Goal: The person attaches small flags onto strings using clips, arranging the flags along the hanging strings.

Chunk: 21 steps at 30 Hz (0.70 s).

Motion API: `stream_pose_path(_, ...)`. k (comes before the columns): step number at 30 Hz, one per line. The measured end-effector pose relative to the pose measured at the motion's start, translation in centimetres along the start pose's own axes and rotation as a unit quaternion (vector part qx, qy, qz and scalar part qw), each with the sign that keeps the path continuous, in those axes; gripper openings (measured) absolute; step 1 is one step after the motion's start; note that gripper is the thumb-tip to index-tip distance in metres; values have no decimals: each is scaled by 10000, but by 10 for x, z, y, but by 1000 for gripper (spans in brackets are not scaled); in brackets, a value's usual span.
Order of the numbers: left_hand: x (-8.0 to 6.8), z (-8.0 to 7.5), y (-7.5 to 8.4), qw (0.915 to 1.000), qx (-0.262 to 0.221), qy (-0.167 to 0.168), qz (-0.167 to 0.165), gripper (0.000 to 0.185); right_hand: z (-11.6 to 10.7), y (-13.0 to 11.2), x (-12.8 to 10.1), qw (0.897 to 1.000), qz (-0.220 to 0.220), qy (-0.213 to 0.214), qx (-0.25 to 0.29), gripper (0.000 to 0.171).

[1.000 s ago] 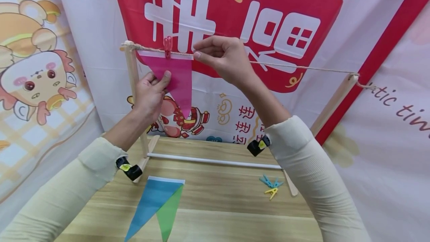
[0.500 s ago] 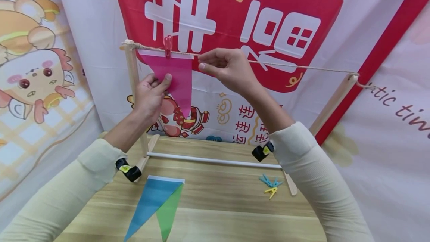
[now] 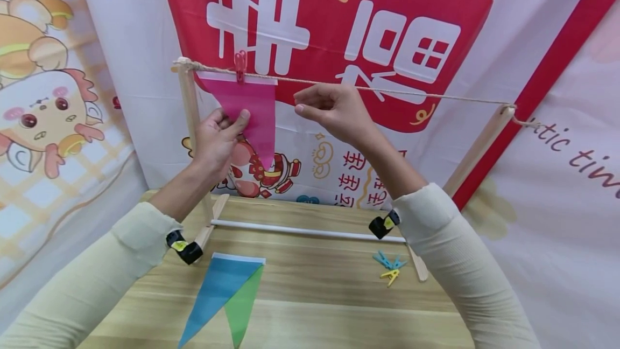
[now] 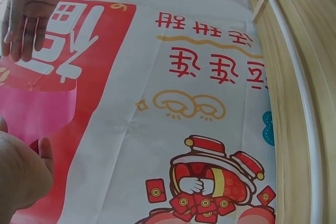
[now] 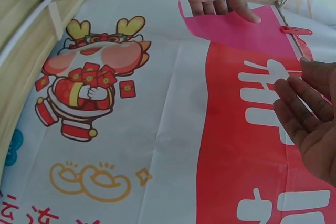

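Observation:
A pink triangular pennant [image 3: 260, 106] hangs by its white top edge from a twine line [image 3: 445, 96]. One red clothespin [image 3: 240, 67] clips it there, near the left post. My left hand [image 3: 215, 139] pinches the pennant's left side, thumb in front and fingers behind. To the right of the pennant, just below the twine, my right hand [image 3: 336, 112] holds nothing; its fingers are loosely bent and apart from the cloth. In the right wrist view the pink pennant [image 5: 247, 30] and the red clothespin [image 5: 295, 30] show from the side.
Wooden posts [image 3: 479, 149] joined by a white rod [image 3: 310, 231] carry the twine. On the table [image 3: 339, 316] lie a blue pennant [image 3: 220, 284] overlapping a green pennant [image 3: 244, 306], and blue clothespins [image 3: 387, 260] beside a yellow clothespin [image 3: 390, 276]. A printed cloth [image 3: 300, 149] hangs behind.
My right hand has drawn away from the pennant's top right corner, moving right and slightly down. The left hand keeps its grip on the pink pennant, almost unmoved.

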<state>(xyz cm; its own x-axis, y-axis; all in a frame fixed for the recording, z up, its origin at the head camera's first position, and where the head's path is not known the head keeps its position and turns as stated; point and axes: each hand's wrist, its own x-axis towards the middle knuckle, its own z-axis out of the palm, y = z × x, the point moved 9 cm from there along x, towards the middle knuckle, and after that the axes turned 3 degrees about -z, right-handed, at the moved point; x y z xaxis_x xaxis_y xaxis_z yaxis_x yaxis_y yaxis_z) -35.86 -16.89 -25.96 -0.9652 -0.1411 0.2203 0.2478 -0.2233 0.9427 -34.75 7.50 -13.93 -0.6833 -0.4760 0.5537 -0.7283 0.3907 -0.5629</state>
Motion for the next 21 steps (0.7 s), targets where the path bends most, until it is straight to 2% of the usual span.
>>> stream_pose_path(13,0,0,-3,9996,-226,-139,-66,37,0,32,-18,9994,326,-27,-94,35)
stream_pose_path(21,-1,0,-9,9998,-54,-106,-154,35,-2,55,-36,9990,449,6,-33,34)
